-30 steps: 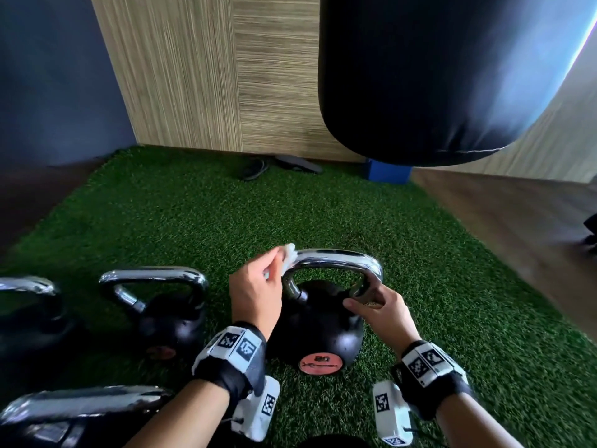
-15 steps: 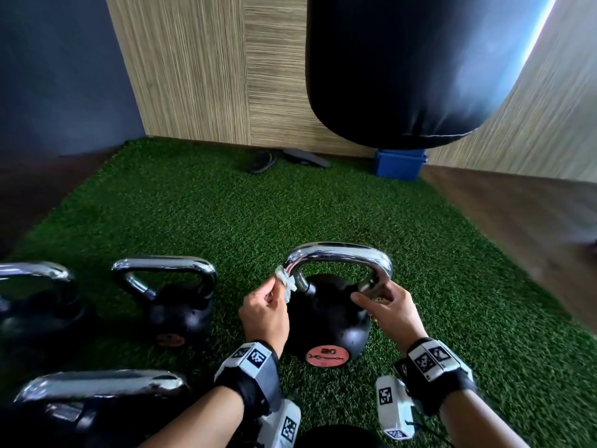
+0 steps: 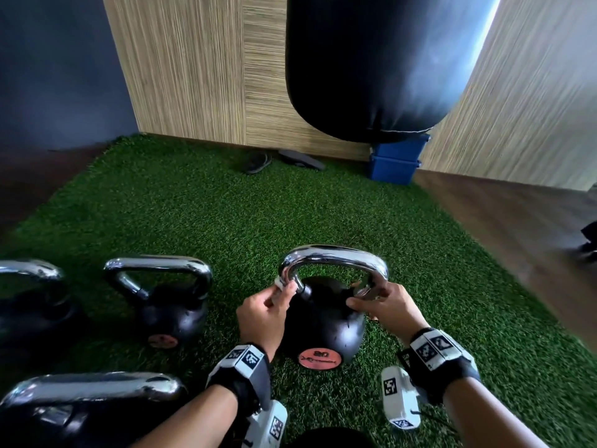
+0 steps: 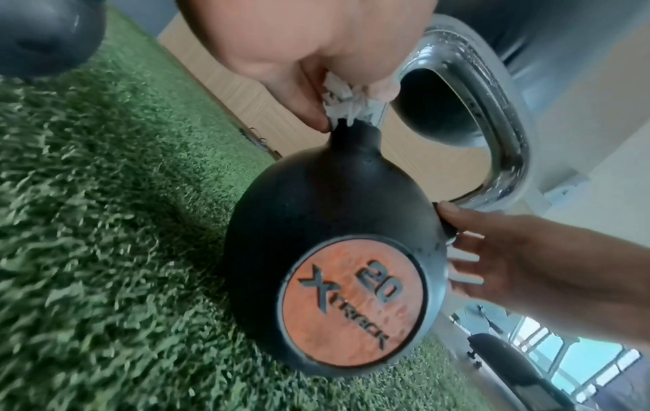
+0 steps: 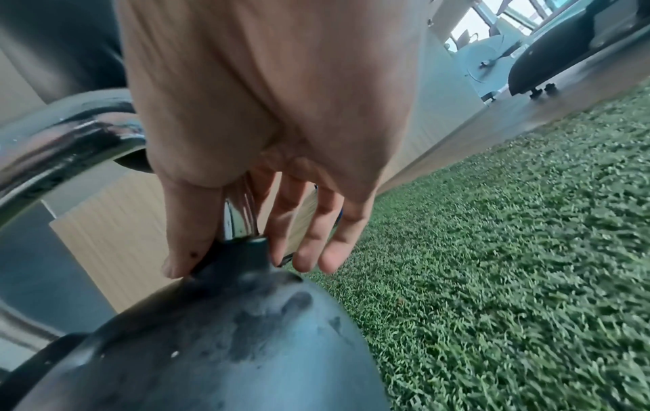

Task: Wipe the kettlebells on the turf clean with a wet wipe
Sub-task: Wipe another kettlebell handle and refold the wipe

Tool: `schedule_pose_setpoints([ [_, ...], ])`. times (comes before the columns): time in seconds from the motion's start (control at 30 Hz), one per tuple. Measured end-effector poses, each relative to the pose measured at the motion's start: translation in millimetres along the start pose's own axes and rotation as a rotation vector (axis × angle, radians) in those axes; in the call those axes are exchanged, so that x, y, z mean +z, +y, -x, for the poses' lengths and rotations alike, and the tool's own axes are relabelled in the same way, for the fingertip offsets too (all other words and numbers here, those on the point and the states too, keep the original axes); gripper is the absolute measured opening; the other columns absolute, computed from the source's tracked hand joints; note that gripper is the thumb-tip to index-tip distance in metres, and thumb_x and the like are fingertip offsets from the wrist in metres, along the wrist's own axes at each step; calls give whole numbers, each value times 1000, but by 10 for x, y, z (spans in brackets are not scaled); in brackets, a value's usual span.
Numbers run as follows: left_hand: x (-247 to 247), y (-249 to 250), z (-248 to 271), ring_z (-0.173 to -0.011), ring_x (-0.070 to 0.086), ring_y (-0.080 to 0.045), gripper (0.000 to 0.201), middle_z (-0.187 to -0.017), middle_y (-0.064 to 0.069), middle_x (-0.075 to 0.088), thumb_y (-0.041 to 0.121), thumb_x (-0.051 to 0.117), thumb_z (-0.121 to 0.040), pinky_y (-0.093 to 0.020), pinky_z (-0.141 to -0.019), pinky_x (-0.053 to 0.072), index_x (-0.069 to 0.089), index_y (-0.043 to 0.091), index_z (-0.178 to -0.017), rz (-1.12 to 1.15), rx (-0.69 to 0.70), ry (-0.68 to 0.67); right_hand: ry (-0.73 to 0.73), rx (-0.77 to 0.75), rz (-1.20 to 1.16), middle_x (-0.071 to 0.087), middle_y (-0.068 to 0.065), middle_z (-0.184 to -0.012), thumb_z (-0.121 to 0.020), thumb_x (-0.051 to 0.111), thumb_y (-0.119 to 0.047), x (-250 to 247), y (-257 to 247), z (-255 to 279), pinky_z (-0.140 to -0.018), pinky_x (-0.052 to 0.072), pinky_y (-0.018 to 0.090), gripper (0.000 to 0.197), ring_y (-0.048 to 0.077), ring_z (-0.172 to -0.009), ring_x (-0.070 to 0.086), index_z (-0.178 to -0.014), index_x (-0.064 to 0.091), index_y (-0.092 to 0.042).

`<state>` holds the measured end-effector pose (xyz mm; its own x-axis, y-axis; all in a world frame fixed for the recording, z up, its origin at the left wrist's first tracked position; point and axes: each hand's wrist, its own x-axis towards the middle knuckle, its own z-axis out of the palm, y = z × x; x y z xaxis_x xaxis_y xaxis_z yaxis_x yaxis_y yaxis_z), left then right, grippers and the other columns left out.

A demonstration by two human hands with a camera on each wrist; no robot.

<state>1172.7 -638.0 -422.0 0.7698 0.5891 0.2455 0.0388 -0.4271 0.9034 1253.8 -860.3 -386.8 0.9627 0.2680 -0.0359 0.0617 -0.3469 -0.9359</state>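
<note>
A black kettlebell with a chrome handle and an orange "20" badge stands on the green turf. My left hand pinches a crumpled white wet wipe round the handle's left leg, just above the black body; the left wrist view shows the wet wipe squeezed between thumb and fingers. My right hand grips the right leg of the handle near its base, and in the right wrist view its thumb and fingers lie either side of the chrome leg.
Three more kettlebells stand to the left: one beside my left hand, one at the frame edge, one nearest me. A black punching bag hangs ahead. Blue bins and dark slippers lie by the wooden wall.
My left hand has slid the wet wipe down from the handle's top left corner to the lower part of its left leg. The right hand keeps its grip on the right leg.
</note>
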Motion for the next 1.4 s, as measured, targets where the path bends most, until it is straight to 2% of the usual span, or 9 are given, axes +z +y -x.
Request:
schedule_pose_setpoints([
  [0.13,96,67,-157,-53,62,-5,46,-63,7,72,60,68,-85,-20,-49,38,81,16,-83,-28,26,8,-60,-26,145,75,-10,-69,-69,85,3,-104,-6,213,-60,51,12,27,4,-69,68,-74,73,-21],
  [0.33,361,431,-623,-52,46,-20,40,-54,-5,53,37,71,-91,-29,-45,24,71,3,-70,-268,109,-189,-211,-229,577,65,-21,-89,-71,86,-16,-130,-174,459,-77,51,14,32,-7,-86,63,-73,67,-42],
  [0.47,452,633,-724,-57,52,-35,43,-61,-20,58,27,60,-97,-32,-48,28,63,-3,-66,-340,227,-342,-289,-257,695,73,-5,-101,-80,75,-19,43,-337,437,-85,56,33,15,10,-93,69,-92,74,-11],
  [0.6,445,588,-783,-42,42,-22,62,-46,-11,50,44,44,-97,-27,-43,27,52,6,-49,-197,162,-433,-301,-135,567,70,-14,-82,-90,69,-22,7,-425,253,-68,60,31,13,4,-73,68,-80,71,-30],
  [0.8,454,473,-681,-74,74,-23,25,-81,-8,78,33,75,-90,-40,-67,57,82,9,-89,-118,167,-321,-371,55,389,55,6,-123,-90,70,-34,275,-237,-234,-91,52,44,43,21,-108,56,-126,48,-27],
  [0.87,471,489,-724,-77,74,-25,26,-82,-8,78,36,74,-89,-37,-67,56,82,10,-90,-141,147,-330,-393,107,360,44,4,-123,-89,69,-43,387,-139,-282,-97,50,54,42,21,-112,44,-117,40,-32],
  [1.07,498,640,-774,-64,66,-20,26,-79,-10,78,29,67,-93,-26,-61,52,80,9,-83,-85,149,-193,-298,152,354,23,5,-153,-92,60,-51,421,26,-304,-110,41,55,79,34,-142,26,-156,19,-28],
  [1.2,476,645,-772,-78,71,-27,22,-85,-10,78,27,66,-95,-24,-64,44,81,10,-92,-146,181,-271,-288,143,342,31,9,-151,-91,62,-53,445,75,-345,-106,46,55,78,35,-138,34,-153,26,-23],
  [1.4,253,747,-939,-82,78,-20,15,-94,-7,80,17,77,-88,-34,-72,64,80,12,-102,284,-78,-454,-279,121,316,39,9,-147,-85,66,-56,453,154,-377,-102,50,55,79,36,-133,43,-150,33,-25],
])
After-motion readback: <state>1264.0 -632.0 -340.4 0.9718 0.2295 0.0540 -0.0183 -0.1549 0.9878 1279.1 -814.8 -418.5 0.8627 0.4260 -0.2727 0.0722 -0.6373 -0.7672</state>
